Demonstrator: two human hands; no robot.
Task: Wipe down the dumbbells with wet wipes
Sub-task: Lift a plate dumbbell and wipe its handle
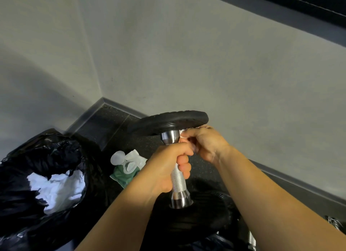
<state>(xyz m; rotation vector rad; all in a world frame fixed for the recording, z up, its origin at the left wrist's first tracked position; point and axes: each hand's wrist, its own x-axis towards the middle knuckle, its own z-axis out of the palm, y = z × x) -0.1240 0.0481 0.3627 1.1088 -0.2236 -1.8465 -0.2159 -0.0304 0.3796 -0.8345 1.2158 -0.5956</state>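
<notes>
A dumbbell [169,122] with black round plates and a knurled chrome handle stands upright in the middle of the view. My left hand [168,166] grips the handle just below the upper collar. My right hand [203,142] pinches a small white wet wipe [182,133] against the upper collar, right under the top plate. The wipe is mostly hidden by my fingers. The lower plate sits low, partly covered by my forearms.
A black bin bag [37,168] with crumpled white wipes inside lies open at the left. A green wet wipe pack [127,168] with its lid flipped up rests on the dark floor. Grey walls meet in a corner behind. Another dumbbell's chrome end [250,239] shows at the bottom right.
</notes>
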